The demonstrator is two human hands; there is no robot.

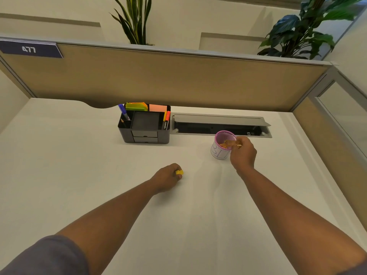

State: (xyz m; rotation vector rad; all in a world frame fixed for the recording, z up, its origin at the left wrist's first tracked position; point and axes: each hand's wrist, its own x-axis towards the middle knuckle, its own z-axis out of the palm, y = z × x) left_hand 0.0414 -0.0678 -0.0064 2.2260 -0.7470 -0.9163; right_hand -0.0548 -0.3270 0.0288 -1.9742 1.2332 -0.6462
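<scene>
My left hand (168, 176) rests on the white desk (79, 165) with its fingers curled round a small yellow piece (179, 172), possibly a clip. My right hand (243, 152) hovers at the rim of a pink mesh cup (220, 148) and pinches small gold-coloured pieces (231, 143) over the cup's mouth. The pieces are blurred, and more orange-gold bits show inside the cup. The cup stands upright on the desk.
A black desk organiser (146, 126) with pens, markers and sticky notes stands behind my left hand. An open grey cable tray (220, 125) lies in the desk behind the cup. A beige partition (168, 80) closes the back, with plants above it.
</scene>
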